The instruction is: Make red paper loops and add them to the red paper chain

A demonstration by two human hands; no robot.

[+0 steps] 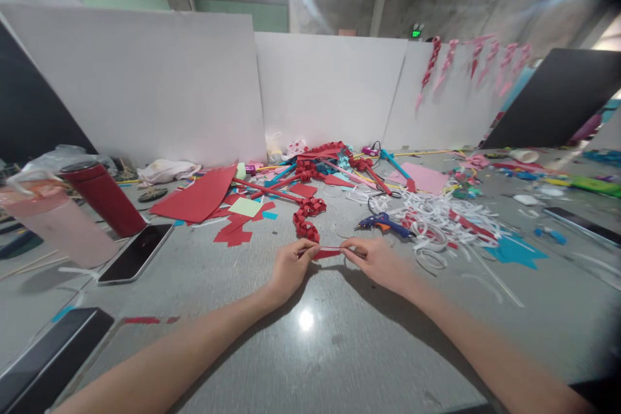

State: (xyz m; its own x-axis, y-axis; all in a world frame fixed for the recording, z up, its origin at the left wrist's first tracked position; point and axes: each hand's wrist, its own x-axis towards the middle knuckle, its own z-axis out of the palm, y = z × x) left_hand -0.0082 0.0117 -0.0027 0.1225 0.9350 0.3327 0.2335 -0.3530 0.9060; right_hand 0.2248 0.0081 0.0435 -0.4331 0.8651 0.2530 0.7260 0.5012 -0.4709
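Between my two hands is a small piece of red foam sheet or paper (330, 252), its upper edge stretched level. My left hand (291, 265) pinches its left end between thumb and fingers, and my right hand (376, 260) pinches the right end. Just beyond the left fingertips lies a curled red chain of folded loops (308, 217), running back toward a red stick (272, 189). Whether the chain joins the held piece, I cannot tell. A blue glue gun (385, 224) rests past my right hand, beside a heap of white strips (431, 226).
Red sheets (198, 197) and offcuts (235, 228) lie at left, near a phone (136, 253), a red flask (104, 197) and a pink bottle (58, 217). A black box (53, 362) sits front left. White panels (330, 90) stand behind, with pink twisted strips (446, 65) hanging at right.
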